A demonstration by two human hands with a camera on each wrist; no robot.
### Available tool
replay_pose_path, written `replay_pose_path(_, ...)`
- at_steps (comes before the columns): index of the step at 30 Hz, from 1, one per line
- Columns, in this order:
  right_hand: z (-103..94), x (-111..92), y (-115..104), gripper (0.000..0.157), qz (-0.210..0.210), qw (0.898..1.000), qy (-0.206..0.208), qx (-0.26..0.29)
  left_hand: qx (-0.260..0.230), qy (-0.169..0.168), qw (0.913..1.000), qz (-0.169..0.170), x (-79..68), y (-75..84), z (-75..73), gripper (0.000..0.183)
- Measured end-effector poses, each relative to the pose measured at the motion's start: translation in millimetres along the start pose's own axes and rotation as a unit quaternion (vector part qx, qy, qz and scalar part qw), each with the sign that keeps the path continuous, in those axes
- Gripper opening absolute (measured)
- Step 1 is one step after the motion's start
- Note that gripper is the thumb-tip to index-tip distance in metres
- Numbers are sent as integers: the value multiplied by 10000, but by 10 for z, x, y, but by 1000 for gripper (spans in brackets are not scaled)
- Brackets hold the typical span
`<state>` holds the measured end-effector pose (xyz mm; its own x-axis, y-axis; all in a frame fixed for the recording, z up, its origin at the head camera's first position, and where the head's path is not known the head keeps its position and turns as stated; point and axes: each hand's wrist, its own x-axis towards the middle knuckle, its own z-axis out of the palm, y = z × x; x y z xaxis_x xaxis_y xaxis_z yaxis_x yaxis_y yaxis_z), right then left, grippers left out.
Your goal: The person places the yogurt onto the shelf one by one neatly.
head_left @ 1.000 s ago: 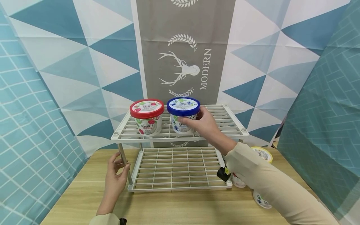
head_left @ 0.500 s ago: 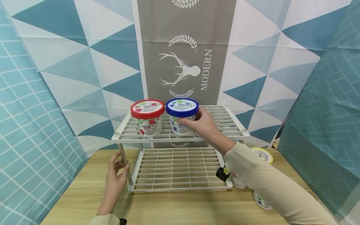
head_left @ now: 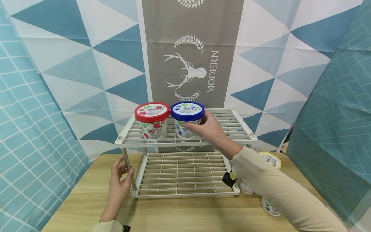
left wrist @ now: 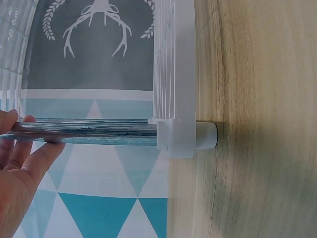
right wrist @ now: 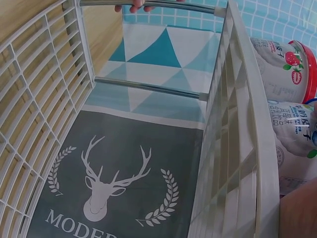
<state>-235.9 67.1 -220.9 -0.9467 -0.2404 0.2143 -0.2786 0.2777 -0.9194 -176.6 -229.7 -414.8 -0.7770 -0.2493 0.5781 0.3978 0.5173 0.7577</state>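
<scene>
On the top shelf of a white two-tier wire rack (head_left: 185,195), my right hand (head_left: 210,129) grips a blue-lidded tub (head_left: 186,130) from its right side, thumb across the front. A red-lidded tub (head_left: 152,129) with strawberry print stands right beside it on the left, the lids meeting in the head view. My left hand (head_left: 119,183) holds the rack's front left metal post (head_left: 127,164) between thumb and fingers. In the left wrist view those fingers (left wrist: 44,158) wrap the shiny post (left wrist: 109,131). The right wrist view shows both tubs side by side, the blue lid mostly cut off.
Behind my right forearm, on the wooden table (head_left: 174,216), stand a yellow-lidded tub (head_left: 271,159) and more tubs (head_left: 270,206), partly hidden by the sleeve. The lower shelf (head_left: 185,174) has a bare grid. Patterned cloth (head_left: 185,48) hangs close behind the rack.
My right hand has shifted the blue-lidded tub slightly left, closing the gap to the red-lidded tub. The left hand keeps its place on the post.
</scene>
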Motion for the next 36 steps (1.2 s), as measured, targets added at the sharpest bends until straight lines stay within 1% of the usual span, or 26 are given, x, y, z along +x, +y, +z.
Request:
replay_pose_path(11, -7, 3, 13, 72, 56, 10000, 34, -49, -15, -9, 10000, -57, 0, -4, -1, 59)
replay_pose_path(16, -19, 3, 9, 73, 96, 9999, -36, -65, 6, 6, 10000, -78, 0, -8, 0, 59)
replay_pose_path(22, -39, 24, 8, 74, 231, 9995, -102, -209, -50, 48, 9999, -111, 1, -3, 7, 59)
replay_pose_path(28, -72, 43, 8, 73, 299, 9989, -201, -310, -15, 10, 10000, -87, -3, -1, 3, 59)
replay_pose_path(31, -86, 43, 7, 72, 301, 9988, -263, -293, 48, -22, 9999, -96, -6, 4, -2, 59)
replay_pose_path(36, -96, 51, 0, 74, 354, 9985, -314, -279, 44, -19, 9999, -126, -6, 16, -5, 59)
